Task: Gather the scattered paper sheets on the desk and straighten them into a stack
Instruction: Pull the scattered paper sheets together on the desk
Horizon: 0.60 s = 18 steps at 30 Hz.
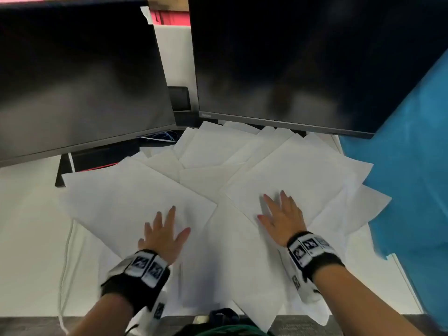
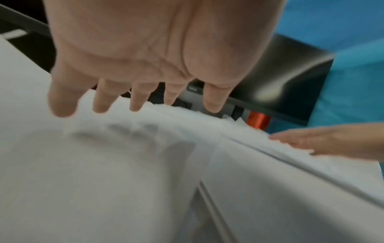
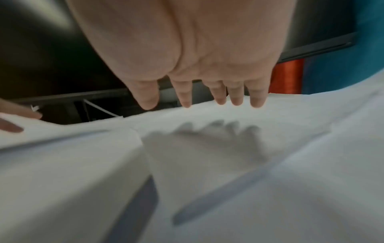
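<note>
Several white paper sheets [image 1: 218, 180] lie fanned and overlapping across the white desk [image 1: 29, 238], reaching back under the monitors. My left hand [image 1: 164, 229] is spread palm-down over a large sheet on the left [image 1: 126, 197]. My right hand [image 1: 278, 212] is spread the same way over a sheet on the right [image 1: 303, 170]. In the left wrist view the left hand [image 2: 133, 98] hovers just above the paper [image 2: 104, 180], fingers straight, casting a shadow. The right wrist view shows the right hand [image 3: 199, 98] likewise open above the paper [image 3: 228, 164]. Neither hand holds anything.
Two dark monitors [image 1: 80, 76] [image 1: 303, 59] stand at the back, their stands and cables behind the sheets. A blue cloth [image 1: 407, 178] covers the right side, over some sheet edges. A white cable [image 1: 65, 263] runs down the desk's left. Some sheets overhang the front edge.
</note>
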Available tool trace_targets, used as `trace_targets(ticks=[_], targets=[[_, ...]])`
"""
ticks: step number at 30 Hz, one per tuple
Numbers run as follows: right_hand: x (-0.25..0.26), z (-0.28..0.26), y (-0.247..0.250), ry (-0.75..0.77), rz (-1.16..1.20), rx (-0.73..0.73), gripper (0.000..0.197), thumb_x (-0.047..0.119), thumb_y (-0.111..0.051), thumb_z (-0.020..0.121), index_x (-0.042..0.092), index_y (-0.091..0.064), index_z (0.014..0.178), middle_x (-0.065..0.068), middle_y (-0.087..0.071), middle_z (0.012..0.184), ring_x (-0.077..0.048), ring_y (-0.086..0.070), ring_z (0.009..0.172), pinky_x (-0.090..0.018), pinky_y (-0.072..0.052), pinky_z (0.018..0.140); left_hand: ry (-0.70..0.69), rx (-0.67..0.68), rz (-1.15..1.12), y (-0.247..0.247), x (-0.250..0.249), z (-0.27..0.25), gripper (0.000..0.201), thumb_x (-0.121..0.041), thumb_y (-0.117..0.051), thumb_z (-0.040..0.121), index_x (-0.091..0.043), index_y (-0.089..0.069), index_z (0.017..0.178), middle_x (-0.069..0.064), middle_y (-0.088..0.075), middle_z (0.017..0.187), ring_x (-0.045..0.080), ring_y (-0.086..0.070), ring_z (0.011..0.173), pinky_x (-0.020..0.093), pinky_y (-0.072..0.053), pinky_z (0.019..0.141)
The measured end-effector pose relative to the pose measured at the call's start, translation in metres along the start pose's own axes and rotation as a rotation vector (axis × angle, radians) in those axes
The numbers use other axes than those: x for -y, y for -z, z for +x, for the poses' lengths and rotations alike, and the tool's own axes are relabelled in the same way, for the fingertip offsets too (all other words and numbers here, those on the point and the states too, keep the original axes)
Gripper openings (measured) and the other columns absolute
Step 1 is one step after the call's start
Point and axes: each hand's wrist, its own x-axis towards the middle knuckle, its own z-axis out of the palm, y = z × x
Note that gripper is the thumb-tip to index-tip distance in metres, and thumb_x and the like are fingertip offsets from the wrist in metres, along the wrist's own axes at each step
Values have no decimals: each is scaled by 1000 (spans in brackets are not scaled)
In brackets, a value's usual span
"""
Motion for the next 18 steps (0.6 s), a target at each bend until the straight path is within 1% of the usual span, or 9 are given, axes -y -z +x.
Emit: trace_targets(ticks=[2,5,7,9,11,12,14,16,18], targets=[[5,6,-5,16,-135,83,60,57,-25,91,39,-6,145,-12,12,157,-33,8,144,-49,0,116,53,87,172,-14,-12,3,68,-62,-25,87,-43,9,143,-3,13,158,36,6,144,55,-12,111],[-2,0,-20,112,-229,170,64,64,-19,87,42,-2,145,-9,16,157,-32,12,144,-50,4,116,-19,123,332,-31,-16,1,64,-65,-20,86,-48,8,141,-5,18,157,38,12,143,58,-11,111],[-10,-15,-25,226,-248,202,80,80,-7,72,45,-2,144,-6,17,157,-29,15,144,-48,6,115,-125,135,411,-36,-4,-1,65,-68,-18,83,-49,7,140,-5,20,156,37,14,142,58,-7,112],[-18,-26,-24,322,-208,234,96,83,6,55,47,-12,142,-2,14,157,-25,15,144,-44,10,114,-276,166,470,-35,10,-2,77,-81,-4,69,-52,3,140,-9,22,155,34,16,143,56,-2,113],[-26,-29,-18,346,-67,219,95,89,0,56,48,-27,138,1,5,158,-22,11,145,-39,11,113,-420,180,445,-30,23,-3,82,-85,10,54,-64,-4,132,-16,19,151,28,13,144,51,-1,114],[-30,-28,-14,311,16,155,86,89,-15,63,47,-32,136,0,1,158,-22,8,145,-37,9,113,-448,154,371,-26,28,-4,74,-86,11,54,-72,-7,124,-18,11,151,25,8,146,49,-2,114],[-40,-17,-6,101,152,-69,65,65,-43,81,40,-29,140,-6,-1,158,-26,3,145,-38,3,116,-402,10,157,-20,34,-3,58,-89,-7,61,-77,-15,117,-12,-12,154,25,-5,146,47,-9,114],[-50,-1,4,-182,221,-178,73,51,-49,86,30,-13,146,-16,1,157,-33,1,144,-43,-4,117,-201,-212,23,-18,36,3,66,-73,-28,73,-49,-28,136,2,-19,156,31,-9,145,49,-13,113],[-52,11,8,-314,164,-115,84,53,-49,85,23,-2,148,-21,2,156,-36,0,144,-46,-8,116,50,-284,58,-20,33,9,70,-58,-37,85,-30,-15,146,10,-13,157,37,-7,143,50,-16,113]])
